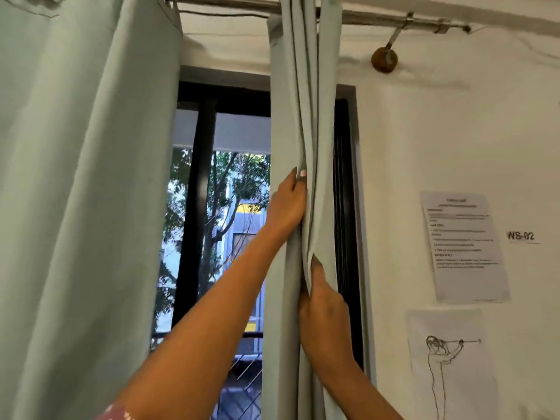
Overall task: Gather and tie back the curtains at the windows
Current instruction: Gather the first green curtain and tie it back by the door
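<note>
Right curtain panel (298,95), pale green, bunched into narrow vertical folds at the right side of the window (218,225), hanging from the metal curtain rod (378,18). Left hand (288,204) reaches up, grip closed around the bunched folds from the left side, fingertips wrapped over the fold edge. Right hand (324,310) lower on the same panel, just below the left; grip closed on the folds too, fingers tucked in behind a fold edge, so the fingertips are hidden. Both bare forearms come up from the bottom of the frame.

Left curtain panel (81,183), same pale green, hangs spread out and loose, covering the left part of the window; neither hand touches it. A gap between the two panels shows the dark window frame, with trees and buildings outside.

Rod bracket (385,57) with a round brown base is fixed to the white wall (454,131), right of the gathered panel. On the wall further right: a printed notice sheet (463,247), text too blurred to read; a small label reading WS-02 (520,236); below the notice, a line drawing on paper (448,365).
</note>
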